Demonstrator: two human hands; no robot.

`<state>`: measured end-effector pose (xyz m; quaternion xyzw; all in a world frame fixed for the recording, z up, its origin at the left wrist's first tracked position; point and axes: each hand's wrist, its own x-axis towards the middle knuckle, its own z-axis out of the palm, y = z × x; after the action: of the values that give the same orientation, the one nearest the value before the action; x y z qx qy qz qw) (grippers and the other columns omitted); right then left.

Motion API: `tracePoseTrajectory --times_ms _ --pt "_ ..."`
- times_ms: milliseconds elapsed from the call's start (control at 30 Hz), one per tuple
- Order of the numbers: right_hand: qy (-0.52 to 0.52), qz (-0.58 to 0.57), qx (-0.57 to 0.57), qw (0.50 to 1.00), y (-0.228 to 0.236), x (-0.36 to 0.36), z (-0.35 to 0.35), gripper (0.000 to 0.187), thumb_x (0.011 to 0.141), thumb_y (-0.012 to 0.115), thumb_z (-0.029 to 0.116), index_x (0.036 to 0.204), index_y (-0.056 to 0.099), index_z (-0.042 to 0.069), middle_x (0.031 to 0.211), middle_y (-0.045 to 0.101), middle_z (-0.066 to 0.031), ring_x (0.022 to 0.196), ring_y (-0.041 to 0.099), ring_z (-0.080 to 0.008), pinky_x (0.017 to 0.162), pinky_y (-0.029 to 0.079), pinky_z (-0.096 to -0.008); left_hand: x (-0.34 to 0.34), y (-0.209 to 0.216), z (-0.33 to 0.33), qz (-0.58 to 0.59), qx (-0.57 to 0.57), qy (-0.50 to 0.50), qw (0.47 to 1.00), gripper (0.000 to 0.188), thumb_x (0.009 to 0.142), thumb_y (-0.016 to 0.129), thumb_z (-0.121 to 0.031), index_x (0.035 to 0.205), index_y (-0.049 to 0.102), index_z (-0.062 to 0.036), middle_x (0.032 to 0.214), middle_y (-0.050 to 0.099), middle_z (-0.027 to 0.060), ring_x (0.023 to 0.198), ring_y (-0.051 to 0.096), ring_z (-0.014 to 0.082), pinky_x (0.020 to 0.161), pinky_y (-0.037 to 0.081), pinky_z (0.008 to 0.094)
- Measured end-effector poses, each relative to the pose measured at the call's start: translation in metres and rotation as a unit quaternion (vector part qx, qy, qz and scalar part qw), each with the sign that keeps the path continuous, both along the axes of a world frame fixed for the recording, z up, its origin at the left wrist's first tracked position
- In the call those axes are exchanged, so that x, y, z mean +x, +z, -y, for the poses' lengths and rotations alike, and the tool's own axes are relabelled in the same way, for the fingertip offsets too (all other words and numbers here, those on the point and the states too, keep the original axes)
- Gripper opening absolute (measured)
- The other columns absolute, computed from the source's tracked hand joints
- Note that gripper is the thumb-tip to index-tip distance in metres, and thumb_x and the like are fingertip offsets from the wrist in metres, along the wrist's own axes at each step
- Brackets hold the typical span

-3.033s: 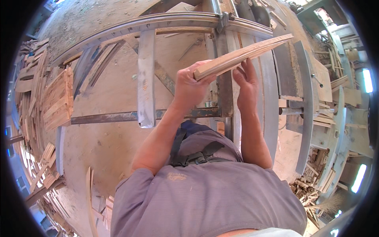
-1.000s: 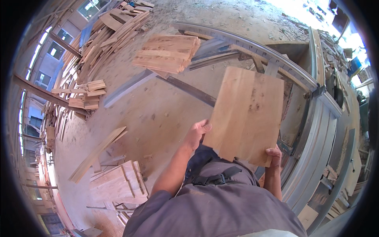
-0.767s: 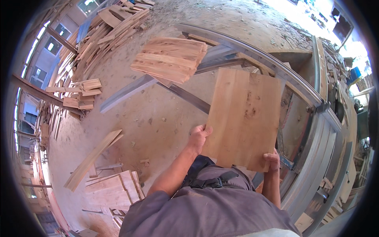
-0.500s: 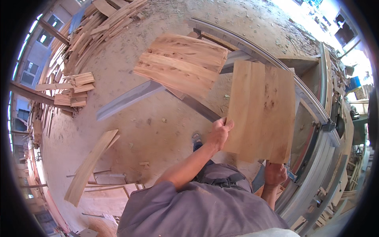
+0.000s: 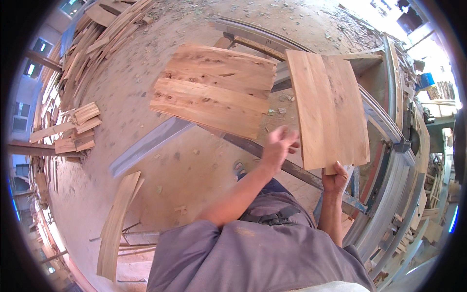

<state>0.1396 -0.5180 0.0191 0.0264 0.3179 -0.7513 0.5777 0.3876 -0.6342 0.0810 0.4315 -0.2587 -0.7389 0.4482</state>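
Note:
A wooden panel (image 5: 331, 107) of several glued strips is held up in front of me, tilted. My right hand (image 5: 334, 178) grips its near edge, with the thumb on the upper face and the fingers underneath, mostly hidden. Just off the panel's left edge is my left hand (image 5: 280, 148), slightly blurred, its fingers loosely bent and apart with nothing in them. To the left, more knotty panels (image 5: 214, 87) lie stacked on a metal frame (image 5: 243, 143).
On my right runs a long metal rail machine (image 5: 389, 194). Long boards (image 5: 116, 224) lean at the lower left. Short offcuts (image 5: 78, 129) and a heap of wood strips (image 5: 97, 44) cover the far left ground. A grey metal beam (image 5: 151, 143) juts out leftward.
My left hand has let go of the panel's left edge. The panel has tilted and moved slightly away, held by the right hand, which has risen. The whole view has shifted a little.

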Motion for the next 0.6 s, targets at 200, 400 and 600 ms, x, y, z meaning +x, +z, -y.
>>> tracePoseTrajectory --times_ms 200,400,600 --pt "-0.005 -0.020 -0.041 0.999 -0.028 -0.032 -0.006 0.071 0.080 0.065 -0.007 0.148 0.048 0.001 0.144 0.059 -0.0169 0.134 0.056 -0.0346 0.116 0.045 -0.0499 0.109 -0.030 -0.022 0.204 0.110 0.235 0.944 0.067 0.089 0.079 -0.037 0.132 0.048 0.0032 0.109 0.064 0.0138 0.088 0.064 0.0212 0.077 0.054 0.0368" --pt "0.049 -0.001 -0.022 0.999 -0.054 -0.089 0.010 0.070 0.081 0.068 -0.005 0.147 0.047 -0.002 0.144 0.058 -0.0169 0.133 0.057 -0.0349 0.116 0.044 -0.0491 0.132 -0.043 0.031 -0.067 0.182 0.263 0.945 0.069 0.091 0.074 -0.034 0.146 0.045 -0.0054 0.125 0.059 0.0176 0.113 0.059 0.0330 0.097 0.051 0.0499" --pt "0.065 -0.027 -0.036 0.997 -0.040 -0.097 0.021 0.068 0.082 0.067 -0.003 0.147 0.046 -0.003 0.142 0.060 -0.0180 0.132 0.058 -0.0353 0.115 0.045 -0.0489 0.100 -0.044 0.044 -0.131 0.089 0.365 0.917 0.067 0.088 0.073 -0.024 0.148 0.047 -0.0092 0.140 0.056 0.0142 0.130 0.054 0.0351 0.108 0.047 0.0528"
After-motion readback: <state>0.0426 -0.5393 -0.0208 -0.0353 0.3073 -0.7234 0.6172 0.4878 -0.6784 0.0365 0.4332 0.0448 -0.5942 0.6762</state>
